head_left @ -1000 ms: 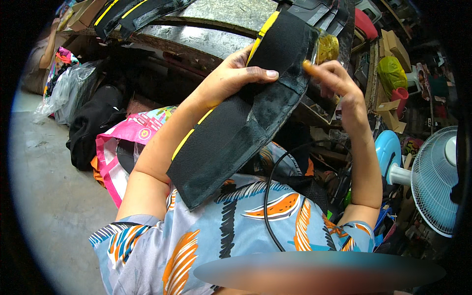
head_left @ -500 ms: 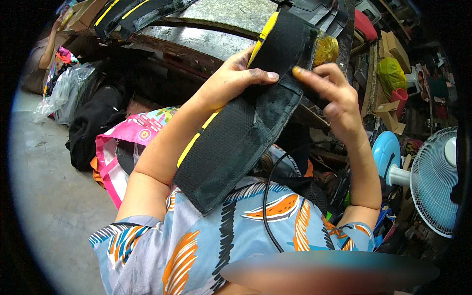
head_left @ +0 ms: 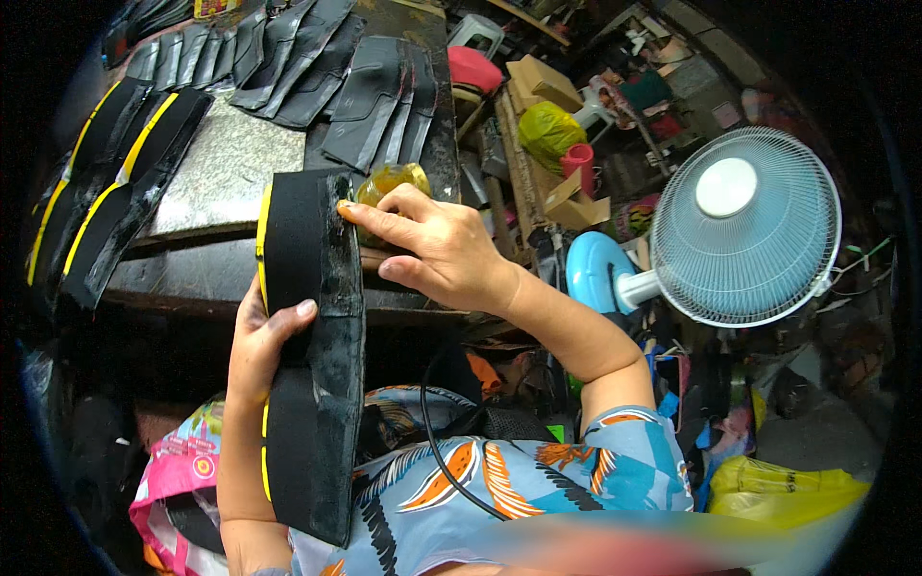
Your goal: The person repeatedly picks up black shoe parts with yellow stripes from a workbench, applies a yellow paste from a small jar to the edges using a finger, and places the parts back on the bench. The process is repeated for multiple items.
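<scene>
A long black fabric piece (head_left: 300, 235) with a yellow edge stands nearly upright before me, its shiny dark strip running down the right side. My left hand (head_left: 257, 338) grips its left edge near the middle, thumb on the front and the other fingers hidden behind. The index fingertip of my right hand (head_left: 444, 252), smeared with something yellow-orange, touches the shiny strip near the top. That hand holds nothing; its thumb is apart and its other fingers are bent. Just behind it stands a jar (head_left: 408, 176) with yellowish contents, partly hidden by the hand.
Similar yellow-edged pieces (head_left: 134, 173) hang over the worktable's (head_left: 235, 163) left edge. Several black cut panels (head_left: 370, 101) lie across its far part. A white and blue fan (head_left: 744, 226) stands at right, near cardboard boxes (head_left: 545, 84). A pink bag (head_left: 178, 470) sits at lower left.
My view has swung to the right. The fabric piece has turned from slanted to nearly upright. My right index fingertip has moved up along it to near its top.
</scene>
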Demonstrator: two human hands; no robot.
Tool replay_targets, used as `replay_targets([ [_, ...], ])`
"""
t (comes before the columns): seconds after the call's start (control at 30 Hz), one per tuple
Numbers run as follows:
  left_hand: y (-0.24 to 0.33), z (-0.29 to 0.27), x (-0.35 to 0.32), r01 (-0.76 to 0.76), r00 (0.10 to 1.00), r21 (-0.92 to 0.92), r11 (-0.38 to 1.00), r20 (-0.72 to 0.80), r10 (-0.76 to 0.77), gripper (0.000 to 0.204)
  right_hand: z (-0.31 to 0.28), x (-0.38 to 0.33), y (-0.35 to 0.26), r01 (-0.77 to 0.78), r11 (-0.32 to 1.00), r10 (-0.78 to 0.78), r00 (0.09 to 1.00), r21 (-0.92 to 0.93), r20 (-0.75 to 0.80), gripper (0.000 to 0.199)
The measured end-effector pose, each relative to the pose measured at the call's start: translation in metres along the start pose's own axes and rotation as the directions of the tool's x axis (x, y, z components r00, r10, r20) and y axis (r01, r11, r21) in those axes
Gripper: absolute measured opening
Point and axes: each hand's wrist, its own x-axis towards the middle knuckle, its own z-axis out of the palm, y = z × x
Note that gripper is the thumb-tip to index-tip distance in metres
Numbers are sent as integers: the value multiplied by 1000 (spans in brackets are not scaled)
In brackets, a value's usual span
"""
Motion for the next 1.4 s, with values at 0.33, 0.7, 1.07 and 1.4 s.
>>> replay_targets([
  [0.33, 2, -22, -3, 27, 999, -166, 986, -27, -32, 52, -5, 22, -16, -44, 988, 26, 992, 145, 121, 62],
  [0.7, -5, -19, -6, 23, 1000, -214, 977, 14, -20, 52, -10, 14, -32, -14, 998, 6, 991, 64, 134, 64],
  [1.07, 4, 1, -13, -104, 993, -87, 991, -65, 98, 51, -18, -5, -45, 253, 948, -265, 963, -194, -38, 54],
  [1.4, -7, -9, -6, -159, 987, -47, 986, -34, 158, 54, 9, -3, -29, 209, 959, -227, 971, -193, -77, 60],
])
